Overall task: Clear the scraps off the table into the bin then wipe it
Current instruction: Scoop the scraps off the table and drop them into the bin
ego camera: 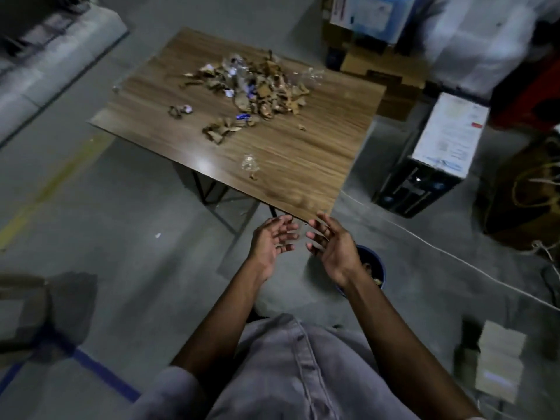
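Hands up front: left hand (270, 241) and right hand (335, 248) hover just off the near corner of the table (303, 153), fingers spread, holding nothing. Beneath that corner, the blue bin (382, 269) shows a few bits inside. Further in, the scraps (251, 86) lie heaped mid-table. Plenty left to clear, wiping not begun.

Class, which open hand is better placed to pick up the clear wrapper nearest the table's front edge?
Probably the left hand: the clear wrapper lies nearer its side, while the right hand hovers above the bin.
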